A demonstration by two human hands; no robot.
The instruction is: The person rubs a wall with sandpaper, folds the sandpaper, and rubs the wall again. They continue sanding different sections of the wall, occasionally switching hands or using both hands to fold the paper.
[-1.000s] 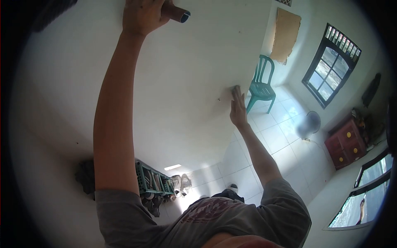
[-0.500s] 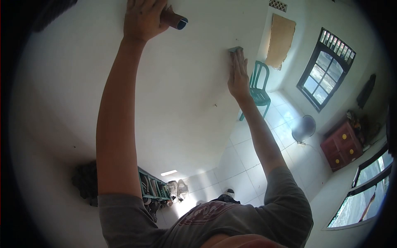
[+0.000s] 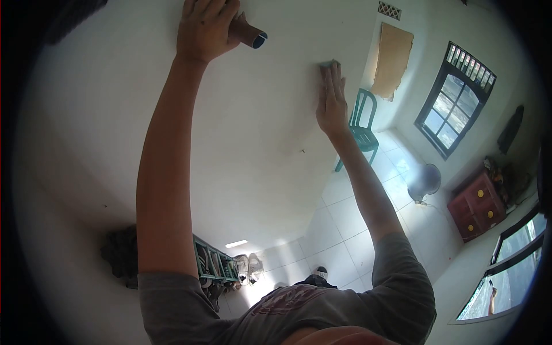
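Note:
High on the white wall [image 3: 253, 126], my left hand [image 3: 208, 31] is closed round a rolled brown sheet [image 3: 248, 33] with a dark blue inner side. The roll's open end points to the right. Farther right, my right hand [image 3: 332, 103] presses a small greenish-grey pad [image 3: 329, 63] against the same wall, its fingers stretched up along it. Most of the pad lies hidden under the fingers. A small nail or hook [image 3: 303, 151] sticks out of the wall below and left of my right hand.
A green plastic chair [image 3: 363, 132] stands beyond the wall's right edge. Farther right are a round fan-like object [image 3: 424, 183], a red drawer cabinet [image 3: 477, 207] and a barred window [image 3: 457, 100]. Below, a green rack [image 3: 214, 261] holds shoes, with pale shoes [image 3: 249, 268] beside it.
My left hand and the roll have shifted slightly right and down in view, along with the room. The pad under my right hand sits slightly higher and tilts differently.

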